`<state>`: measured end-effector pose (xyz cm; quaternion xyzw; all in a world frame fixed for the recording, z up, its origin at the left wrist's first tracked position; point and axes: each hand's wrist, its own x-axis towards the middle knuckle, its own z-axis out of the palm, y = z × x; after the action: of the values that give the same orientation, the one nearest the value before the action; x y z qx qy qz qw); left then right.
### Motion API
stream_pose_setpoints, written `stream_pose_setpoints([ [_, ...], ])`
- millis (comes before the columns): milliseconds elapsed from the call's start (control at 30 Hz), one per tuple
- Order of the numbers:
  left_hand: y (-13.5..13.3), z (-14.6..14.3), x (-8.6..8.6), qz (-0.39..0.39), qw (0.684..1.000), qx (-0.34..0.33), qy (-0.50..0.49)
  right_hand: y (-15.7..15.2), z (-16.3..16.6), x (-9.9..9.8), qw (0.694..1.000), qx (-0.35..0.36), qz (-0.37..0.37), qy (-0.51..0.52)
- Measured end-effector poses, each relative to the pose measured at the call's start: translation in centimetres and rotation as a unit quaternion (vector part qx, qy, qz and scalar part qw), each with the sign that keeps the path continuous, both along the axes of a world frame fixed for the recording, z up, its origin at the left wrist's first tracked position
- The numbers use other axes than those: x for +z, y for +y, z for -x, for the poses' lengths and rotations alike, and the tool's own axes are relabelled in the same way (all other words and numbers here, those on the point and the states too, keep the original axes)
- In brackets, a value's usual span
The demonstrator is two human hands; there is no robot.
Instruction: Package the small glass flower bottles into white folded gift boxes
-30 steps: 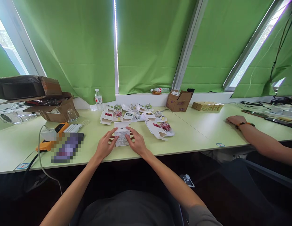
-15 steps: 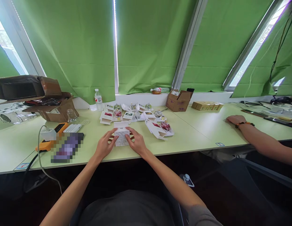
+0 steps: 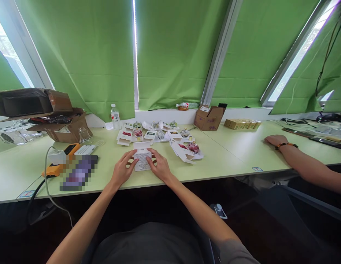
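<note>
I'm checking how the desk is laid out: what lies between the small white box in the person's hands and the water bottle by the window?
In the head view, open white cartons lie between the small white box and the water bottle.

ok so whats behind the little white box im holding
Behind the small white box, held between the left hand and right hand, lie opened white cartons with glass ornaments. Its inside stays hidden.

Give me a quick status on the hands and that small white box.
Left hand and right hand flank white box on table, fingers touching. Open boxes behind.
</note>
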<state>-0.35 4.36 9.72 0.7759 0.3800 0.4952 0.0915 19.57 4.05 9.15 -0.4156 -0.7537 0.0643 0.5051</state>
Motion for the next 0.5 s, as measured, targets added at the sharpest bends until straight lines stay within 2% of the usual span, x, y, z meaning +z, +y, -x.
stream_pose_setpoints([
  [500,-0.01,-0.06,0.00,0.012,1.000,0.004,-0.001,0.06,0.07,0.04,1.000,-0.002,-0.029,0.006],
])
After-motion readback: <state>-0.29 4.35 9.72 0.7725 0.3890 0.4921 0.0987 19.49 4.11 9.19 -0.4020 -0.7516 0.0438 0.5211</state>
